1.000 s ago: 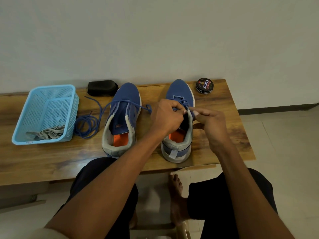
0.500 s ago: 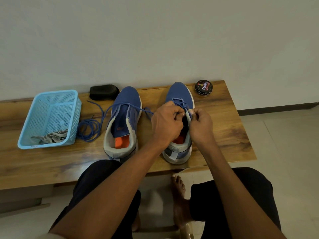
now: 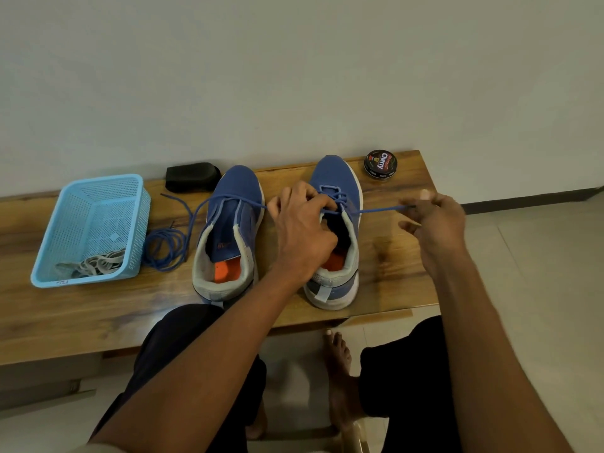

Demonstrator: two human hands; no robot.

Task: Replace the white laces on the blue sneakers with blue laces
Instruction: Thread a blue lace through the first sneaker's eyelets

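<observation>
A person sits at a wooden table point(image 3: 385, 256) relacing 2 blue sneakers. The step in hand looks like threading the blue lace point(image 3: 379, 210) through the right sneaker point(image 3: 340, 184) — about 2 or 3 crossings already sit near its toe.

The left hand point(image 3: 302, 230) rests over that sneaker's opening, fingers curled at the eyelets; it seems to pinch the lace there, though the exact grip is hidden. The right hand point(image 3: 434, 217), out to the right of the shoe, pinches the lace's free end and draws it taut in a straight line from the eyelets.

Left of the left hand stands the other sneaker point(image 3: 228, 230), a second blue lace point(image 3: 166, 246) through its top eyelets only, the rest coiled just beside it. Farther left, a light blue basket point(image 3: 98, 204) holds the white laces point(image 3: 98, 264).

Next, probably: feed the taut end into the next free eyelet — a job needing a firm pinch near the tip.
</observation>
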